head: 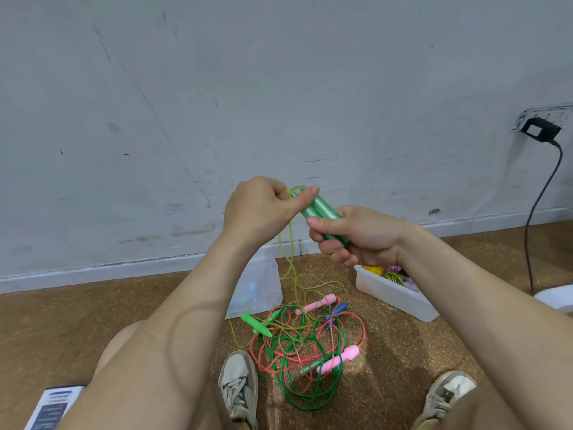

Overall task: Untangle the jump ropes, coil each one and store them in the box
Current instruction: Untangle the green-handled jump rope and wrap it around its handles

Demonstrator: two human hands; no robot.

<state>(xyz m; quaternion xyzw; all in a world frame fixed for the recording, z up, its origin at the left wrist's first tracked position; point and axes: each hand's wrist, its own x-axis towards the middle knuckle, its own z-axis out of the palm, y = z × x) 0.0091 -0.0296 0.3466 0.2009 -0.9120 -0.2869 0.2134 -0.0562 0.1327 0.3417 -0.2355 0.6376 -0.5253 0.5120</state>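
1. Green handles (319,212), paired, slant above the box (393,297); right hand (350,237) grips their lower end, left hand (263,209) pinches the top.
2. Their rope (291,259) hangs to the tangle (307,342) left of the box.

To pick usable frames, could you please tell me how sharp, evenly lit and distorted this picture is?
Head view: soft, even light, one brighter patch on the floor by the rope tangle; left hand, right hand and green handles fairly sharp; shoes smeared; baseboard bows from wide-angle distortion.
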